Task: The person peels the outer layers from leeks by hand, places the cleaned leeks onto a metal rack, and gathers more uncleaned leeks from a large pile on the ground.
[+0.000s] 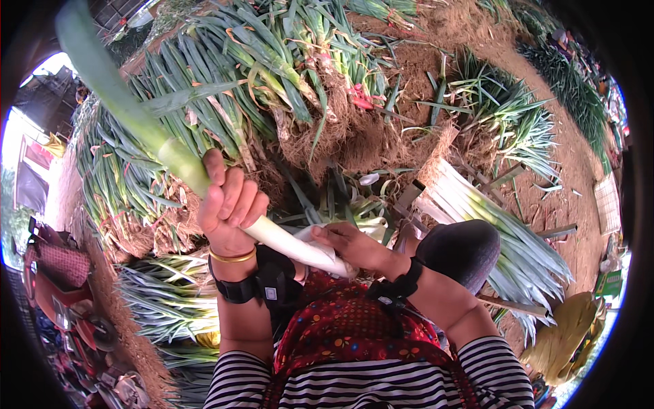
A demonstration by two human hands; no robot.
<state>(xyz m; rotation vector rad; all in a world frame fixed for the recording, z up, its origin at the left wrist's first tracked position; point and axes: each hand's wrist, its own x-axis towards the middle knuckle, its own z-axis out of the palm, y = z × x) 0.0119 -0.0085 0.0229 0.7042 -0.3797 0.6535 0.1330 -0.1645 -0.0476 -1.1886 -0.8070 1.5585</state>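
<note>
Curled left hand [233, 204] round leek [182, 163], pinched base [319, 257] with right hand [354, 247]; judged white bundle [455, 196] peeled, leek partway, heap [221, 68] unpeeled.

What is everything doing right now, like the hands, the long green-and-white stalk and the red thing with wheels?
Long green-and-white leafy stalk: held slanting.
Bare left hand: closed around it.
Bare right hand: curled at its white end, grip partly hidden.
Big heap of green leafy stalks: piled, brown roots on.
Thin gold bracelet: worn.
Red wheeled vehicle: standing, no rider visible.
</note>
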